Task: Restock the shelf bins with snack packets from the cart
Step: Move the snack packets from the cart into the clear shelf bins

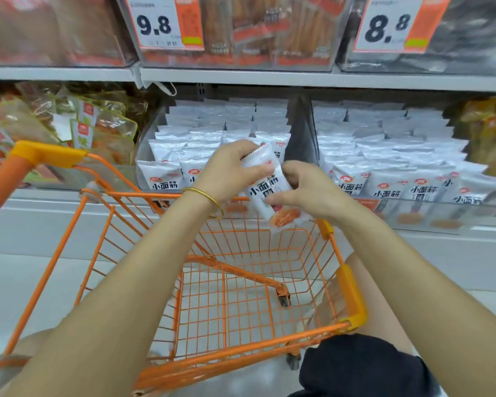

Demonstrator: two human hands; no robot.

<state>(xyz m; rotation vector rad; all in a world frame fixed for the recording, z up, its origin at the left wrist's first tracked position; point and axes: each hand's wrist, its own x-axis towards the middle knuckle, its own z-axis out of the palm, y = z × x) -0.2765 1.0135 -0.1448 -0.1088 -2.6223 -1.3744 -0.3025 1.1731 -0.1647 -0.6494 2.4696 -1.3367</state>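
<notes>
The person held a snack packet (265,187) between both hands above the far rim of the orange cart (352,293), the left hand (229,170) clamped on its top and the right hand (307,187) closed on its side, probably squaring it for the left shelf bin (146,133) just beyond. Its face read "小面筋", matching the binned rows, and upper-shelf tags (163,22) read 9.8 and 8.8.

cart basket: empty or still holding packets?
Looks empty. Through the orange cart wire mesh only floor shows; no packets on its bottom. The only loose stock is the packets held in both hands above it.
</notes>
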